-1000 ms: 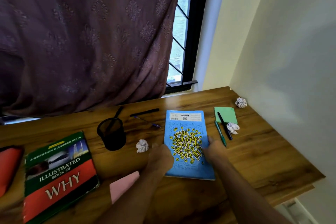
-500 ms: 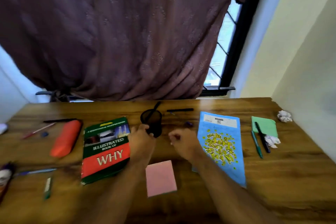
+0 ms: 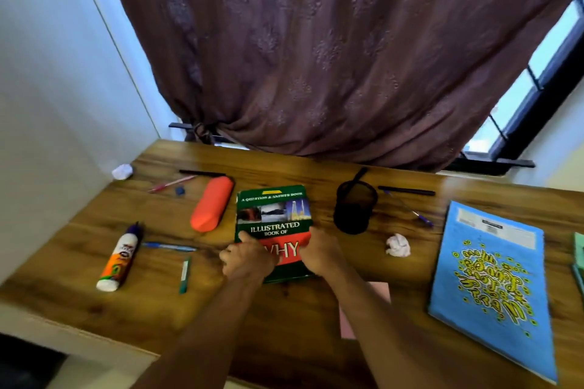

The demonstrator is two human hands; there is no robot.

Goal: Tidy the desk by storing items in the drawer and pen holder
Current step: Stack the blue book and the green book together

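Note:
The green and red book "Illustrated Book of Why" [image 3: 273, 211] lies flat in the middle of the wooden desk [image 3: 94, 224]. My left hand [image 3: 249, 257] holds its near left edge, thumb on the cover. My right hand [image 3: 319, 253] holds its near right edge. The black mesh pen holder [image 3: 355, 210] stands just right of the book with one black pen in it. An orange pencil case [image 3: 212, 203] lies left of the book. No drawer is in view.
On the left lie a glue bottle [image 3: 121, 257], blue pen [image 3: 167, 246], green pen [image 3: 185, 275], pink pen [image 3: 172, 183] and eraser [image 3: 179, 190]. On the right lie a crumpled paper [image 3: 398, 245], two pens [image 3: 406, 190], a blue notebook [image 3: 493, 281] and a pink pad [image 3: 380, 290].
Both hands left the blue notebook, passed the pen holder and came down on the green and red book. The view swung left, showing the desk's left end.

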